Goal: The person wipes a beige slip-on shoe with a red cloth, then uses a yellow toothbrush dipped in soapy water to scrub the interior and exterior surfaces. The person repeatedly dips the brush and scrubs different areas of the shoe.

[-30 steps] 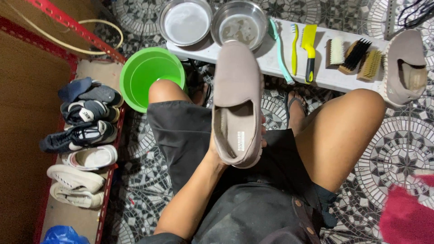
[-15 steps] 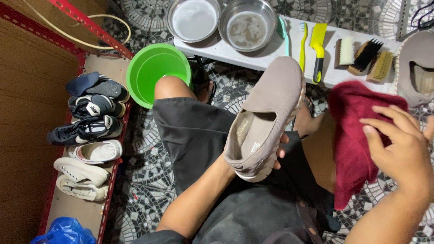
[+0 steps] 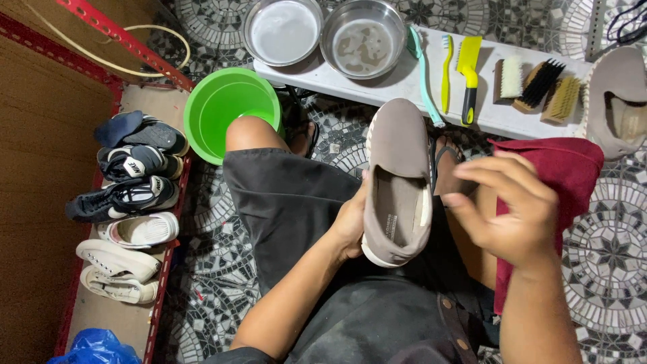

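Left hand (image 3: 350, 226) grips taupe slip-on shoe (image 3: 397, 182); right hand (image 3: 512, 209) holds red cloth (image 3: 559, 168) beside it.

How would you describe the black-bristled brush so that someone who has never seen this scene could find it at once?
Find the long white bench across the top, holding two steel bowls. Towards its right end three scrubbing brushes lie side by side, just before a taupe slip-on shoe. The black-bristled brush is the middle one; the left brush has white bristles and the right brush tan ones.
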